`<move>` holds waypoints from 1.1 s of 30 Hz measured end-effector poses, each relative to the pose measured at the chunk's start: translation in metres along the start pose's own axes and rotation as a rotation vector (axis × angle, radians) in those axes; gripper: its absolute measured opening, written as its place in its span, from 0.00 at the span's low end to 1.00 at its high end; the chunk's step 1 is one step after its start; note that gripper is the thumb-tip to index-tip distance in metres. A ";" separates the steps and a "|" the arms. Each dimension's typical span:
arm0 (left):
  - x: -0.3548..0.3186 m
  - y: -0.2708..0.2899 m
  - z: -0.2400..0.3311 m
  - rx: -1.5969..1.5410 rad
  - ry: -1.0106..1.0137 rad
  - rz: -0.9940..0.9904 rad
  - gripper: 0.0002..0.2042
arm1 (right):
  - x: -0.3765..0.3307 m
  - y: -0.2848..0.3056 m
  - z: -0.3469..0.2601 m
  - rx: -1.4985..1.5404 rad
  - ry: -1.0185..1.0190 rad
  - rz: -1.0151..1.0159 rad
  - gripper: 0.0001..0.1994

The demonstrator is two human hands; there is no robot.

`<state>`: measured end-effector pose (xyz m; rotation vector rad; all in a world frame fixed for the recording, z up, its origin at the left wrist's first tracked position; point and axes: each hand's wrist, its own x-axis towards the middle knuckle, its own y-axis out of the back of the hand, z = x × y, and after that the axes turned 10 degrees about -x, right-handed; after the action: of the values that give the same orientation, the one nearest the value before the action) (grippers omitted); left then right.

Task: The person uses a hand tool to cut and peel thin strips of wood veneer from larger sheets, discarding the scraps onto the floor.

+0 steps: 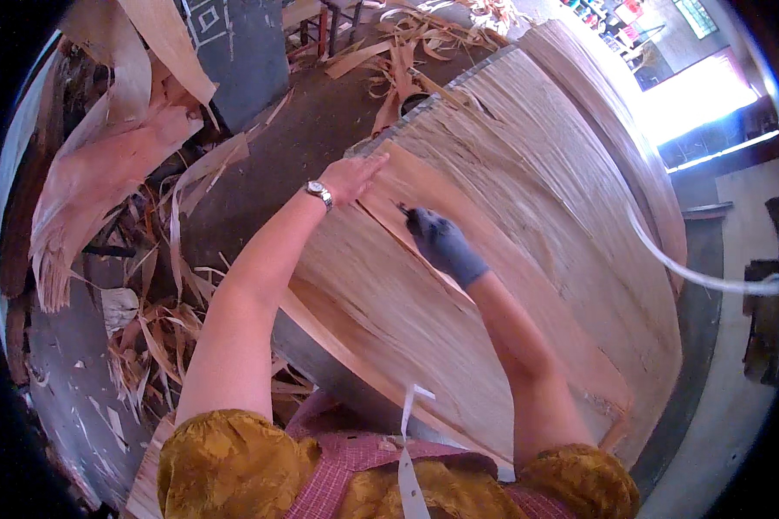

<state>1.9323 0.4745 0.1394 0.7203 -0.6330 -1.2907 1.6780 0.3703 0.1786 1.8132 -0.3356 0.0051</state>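
My left hand (355,179), bare and with a metal watch (318,192) on its wrist, lies flat near the upper left end of a smooth reddish veneer strip (485,233), fingers stretched out. In a grey glove, my right hand (446,246) is closed round a small dark tool (402,208) whose thin tip points toward the left hand. Its exact kind is too small to tell. The tool is over the strip's left edge, where a dark gap runs along the wood. Beneath spreads a stack of pale, wrinkled veneer sheets (537,156).
Torn veneer scraps (160,337) heap on the left, beside a large hanging reddish sheet (117,164). More shavings (424,35) lie beyond the stack. A dark round object (414,104) sits by its far edge. A white hose (684,270) curves in from the right. A white tape (409,450) hangs before me.
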 end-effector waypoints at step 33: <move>0.008 -0.046 0.068 0.444 -0.183 0.366 0.14 | -0.108 0.017 0.013 -0.296 -0.031 -0.354 0.11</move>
<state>1.8533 0.4531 0.1466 0.8035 -1.1668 -0.8874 1.5683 0.3785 0.1722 1.5569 -0.0291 -0.3055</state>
